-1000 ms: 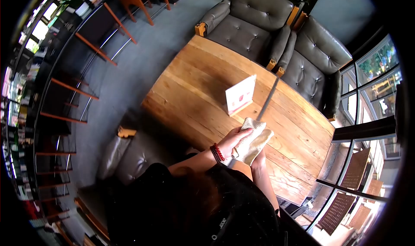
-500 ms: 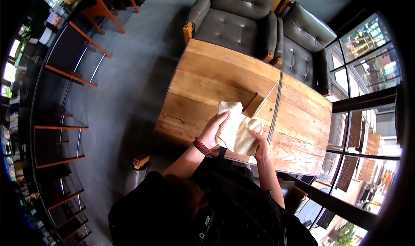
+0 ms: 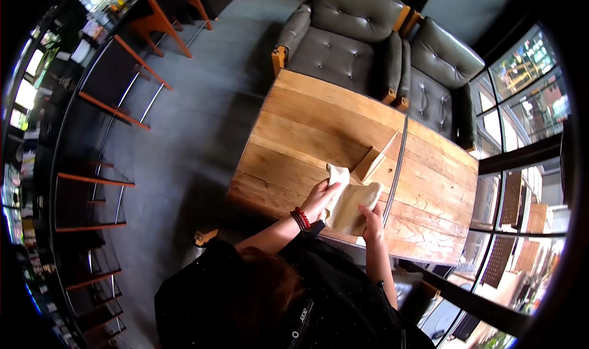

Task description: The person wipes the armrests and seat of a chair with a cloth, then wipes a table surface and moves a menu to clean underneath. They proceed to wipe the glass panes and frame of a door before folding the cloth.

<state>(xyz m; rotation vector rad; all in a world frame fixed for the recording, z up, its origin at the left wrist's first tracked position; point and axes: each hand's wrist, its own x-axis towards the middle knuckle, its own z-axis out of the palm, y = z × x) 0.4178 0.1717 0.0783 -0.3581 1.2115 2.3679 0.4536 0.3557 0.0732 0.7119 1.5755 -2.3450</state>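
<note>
A cream-coloured cloth [image 3: 351, 209] hangs between my two hands above the near edge of the wooden table [image 3: 300, 128]. My left hand [image 3: 321, 200], with dark red beads on its wrist, grips the cloth's left side, where the fabric bunches up. On the opposite side, my right hand [image 3: 372, 221] pinches the lower right part, thumb on top. Just beyond the cloth, a small wooden stand with an upright panel [image 3: 373, 160] rests on the tabletop, apart from both hands.
Two dark padded armchairs [image 3: 334, 48] [image 3: 437, 70] line the table's far side. Bar chairs [image 3: 126, 82] stand along a counter to the left, across grey floor [image 3: 184, 128]. Framed windows [image 3: 527, 195] run down the right. A dark seam strip [image 3: 396, 171] crosses the table.
The cloth's left part has been gathered into a narrower bunch by my left hand. The whole scene has shifted slightly down and right in view.
</note>
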